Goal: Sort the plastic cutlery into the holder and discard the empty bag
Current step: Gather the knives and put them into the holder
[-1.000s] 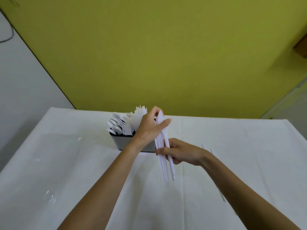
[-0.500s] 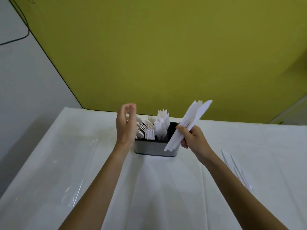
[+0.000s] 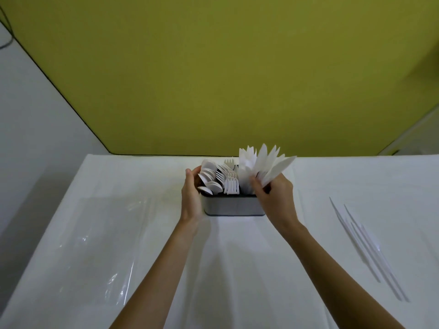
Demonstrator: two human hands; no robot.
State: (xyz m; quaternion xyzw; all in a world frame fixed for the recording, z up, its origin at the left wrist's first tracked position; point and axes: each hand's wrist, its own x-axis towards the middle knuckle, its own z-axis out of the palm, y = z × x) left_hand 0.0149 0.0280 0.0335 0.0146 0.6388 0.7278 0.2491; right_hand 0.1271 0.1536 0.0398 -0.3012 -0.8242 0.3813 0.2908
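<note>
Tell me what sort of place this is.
Likely a plain indoor room, perhaps a test setup: a white-covered table, a bare yellow-green wall, a grey cutlery holder.

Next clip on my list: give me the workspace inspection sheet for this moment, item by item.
Surface: table under a creased white cloth.
Job's things: grey holder with spoons left, forks middle, stored knives right; held knives fanned over the right compartment; loose knives lying on the table's right; clear bag flat on the left, apparently empty.
Clutter: nothing seen.
Grippers: left hand grips the holder's left end; right hand grips the held knives in its fingers.
Cables: dark cable on the grey wall, far left.
Surroundings: yellow-green wall behind the table.
</note>
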